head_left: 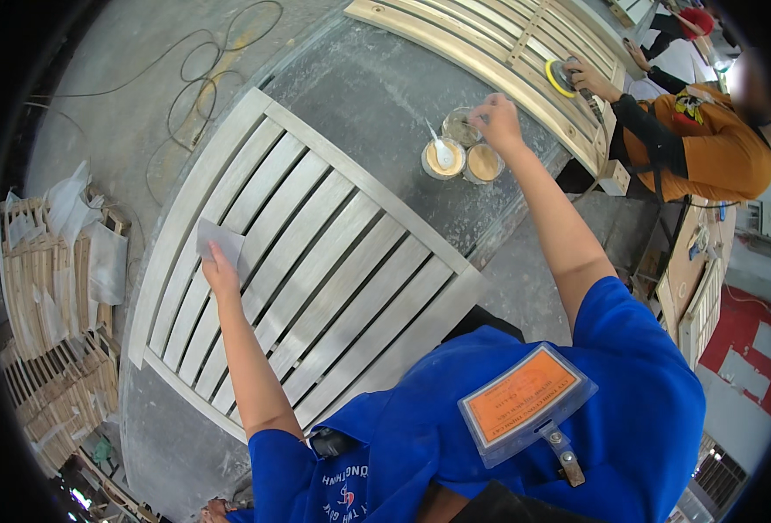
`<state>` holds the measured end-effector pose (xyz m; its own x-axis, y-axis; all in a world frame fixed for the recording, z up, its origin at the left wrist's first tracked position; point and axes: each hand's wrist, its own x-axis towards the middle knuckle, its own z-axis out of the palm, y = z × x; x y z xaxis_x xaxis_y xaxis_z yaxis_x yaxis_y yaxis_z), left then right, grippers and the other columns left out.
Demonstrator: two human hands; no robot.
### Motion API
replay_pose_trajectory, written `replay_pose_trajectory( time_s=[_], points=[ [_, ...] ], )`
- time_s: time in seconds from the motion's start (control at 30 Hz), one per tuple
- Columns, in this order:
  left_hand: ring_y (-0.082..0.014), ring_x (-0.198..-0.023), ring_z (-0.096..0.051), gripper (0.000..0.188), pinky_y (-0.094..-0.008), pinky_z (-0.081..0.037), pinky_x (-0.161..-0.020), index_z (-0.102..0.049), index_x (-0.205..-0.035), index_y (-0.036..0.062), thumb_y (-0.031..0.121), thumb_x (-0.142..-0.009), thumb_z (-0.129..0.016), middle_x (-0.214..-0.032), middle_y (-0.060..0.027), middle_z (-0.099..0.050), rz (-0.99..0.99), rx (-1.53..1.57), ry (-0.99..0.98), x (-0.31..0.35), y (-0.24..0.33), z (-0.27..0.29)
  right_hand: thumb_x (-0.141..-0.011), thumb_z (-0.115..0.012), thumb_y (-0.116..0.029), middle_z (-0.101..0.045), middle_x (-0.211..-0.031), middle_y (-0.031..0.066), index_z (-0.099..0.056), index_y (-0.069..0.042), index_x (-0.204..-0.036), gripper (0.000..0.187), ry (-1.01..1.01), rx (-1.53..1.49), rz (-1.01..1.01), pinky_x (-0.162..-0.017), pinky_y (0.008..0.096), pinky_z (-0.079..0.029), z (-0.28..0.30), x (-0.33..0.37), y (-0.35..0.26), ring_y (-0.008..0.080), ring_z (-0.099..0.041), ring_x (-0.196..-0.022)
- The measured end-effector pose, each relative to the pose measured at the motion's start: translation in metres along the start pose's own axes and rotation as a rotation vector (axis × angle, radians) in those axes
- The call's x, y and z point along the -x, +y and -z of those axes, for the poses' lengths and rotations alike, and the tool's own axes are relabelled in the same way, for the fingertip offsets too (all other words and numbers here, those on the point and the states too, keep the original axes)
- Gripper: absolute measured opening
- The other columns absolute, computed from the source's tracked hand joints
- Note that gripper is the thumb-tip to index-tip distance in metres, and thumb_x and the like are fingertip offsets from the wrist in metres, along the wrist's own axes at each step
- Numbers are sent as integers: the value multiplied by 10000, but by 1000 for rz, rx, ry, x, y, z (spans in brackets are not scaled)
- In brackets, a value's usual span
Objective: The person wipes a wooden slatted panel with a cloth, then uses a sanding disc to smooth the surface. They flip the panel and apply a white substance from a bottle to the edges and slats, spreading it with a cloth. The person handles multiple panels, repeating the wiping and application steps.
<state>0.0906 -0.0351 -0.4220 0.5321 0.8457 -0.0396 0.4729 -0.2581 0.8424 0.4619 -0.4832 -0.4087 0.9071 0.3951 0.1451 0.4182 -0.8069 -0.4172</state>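
Observation:
My left hand (pixel 220 268) grips a small grey sheet of sandpaper (pixel 233 248), which rests against a slatted wooden panel (pixel 315 261) with a whitish-grey finish. My right hand (pixel 499 122) is stretched out over the table beside a cluster of round tubs, its fingers curled together in a pinch. Whatever those fingers hold is too small to make out. Closest to that hand is a tub with greyish contents (pixel 462 129). A tub of tan paste (pixel 483 164) stands below it, and another tub (pixel 432 167) has a white spoon (pixel 443 152) in it.
Across the grey table (pixel 342 83), a co-worker in an orange shirt (pixel 716 148) holds a sander with a yellow pad (pixel 560 78) on a pale slatted wooden piece (pixel 472 48). Stacked wooden frames (pixel 50 296) stand at left. A cable (pixel 202 78) lies looped on the floor.

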Motion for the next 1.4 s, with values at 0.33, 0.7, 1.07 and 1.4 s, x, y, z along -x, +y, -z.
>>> replay_pose_trajectory(
  time_s=[0.33,0.7,1.07,1.4],
  points=[
    [-402,-1093,-553,467,-437,-416,-949,-562,-1164,-114,304,-990,-450,-1161,-270,-591,-119,-342,141,-15,-4,-11,-726,-726,-158,-535,-1169,32,-731,-177,-806,82,-182,208,51,-944,427,-434,-31,-10,4,281,-481,-1146],
    [-381,-1127,-561,564,-421,-421,-980,-523,-1250,-97,394,-976,-487,-1203,-275,-586,-32,-261,422,6,-64,35,-738,-700,-180,-569,-1131,65,-726,-126,-870,144,-172,249,232,-906,433,-444,-33,-9,11,296,-506,-1119],
    [-342,-1295,-448,481,-428,-381,-1054,-413,-1386,-35,248,-997,-410,-1410,-223,-449,731,-445,580,251,-218,238,-772,-670,-191,-597,-1148,96,-736,-109,-879,151,-182,254,-31,-929,418,-453,-41,-8,17,310,-529,-1102],
    [-339,-1308,-426,498,-443,-340,-1076,-393,-1399,-29,218,-970,-442,-1424,-211,-433,642,-229,383,202,-170,121,-742,-632,-180,-576,-1011,25,-706,-131,-765,92,-142,172,199,-849,428,-458,-34,-3,11,256,-512,-1051]
  ],
)
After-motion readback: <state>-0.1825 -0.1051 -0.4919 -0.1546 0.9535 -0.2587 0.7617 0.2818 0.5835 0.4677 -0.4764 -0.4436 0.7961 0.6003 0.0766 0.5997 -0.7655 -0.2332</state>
